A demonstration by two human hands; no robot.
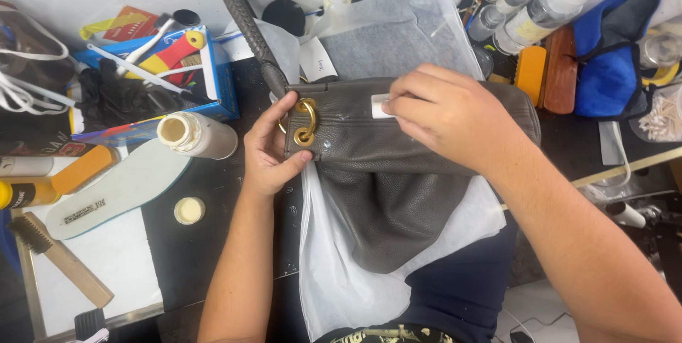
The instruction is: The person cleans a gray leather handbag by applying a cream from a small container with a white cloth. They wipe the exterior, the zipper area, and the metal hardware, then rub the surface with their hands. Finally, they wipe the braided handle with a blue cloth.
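Note:
A grey pebbled-leather bag (387, 194) lies on a white plastic sheet (334, 279) in front of me. My left hand (270, 151) grips the bag's left end beside the gold rings (305, 123) where the braided strap (245, 20) attaches. My right hand (447, 116) presses a small white pad (379, 106) against the bag's top edge, fingers closed on it.
An open white bottle (195, 135) and its cap (189, 210) lie left of the bag, near a shoe insole (114, 190) and a wooden brush (57, 258). A blue box of tools (163, 73) sits at the back left. Spray bottles (540, 9), brushes and a blue cloth (611, 52) crowd the right.

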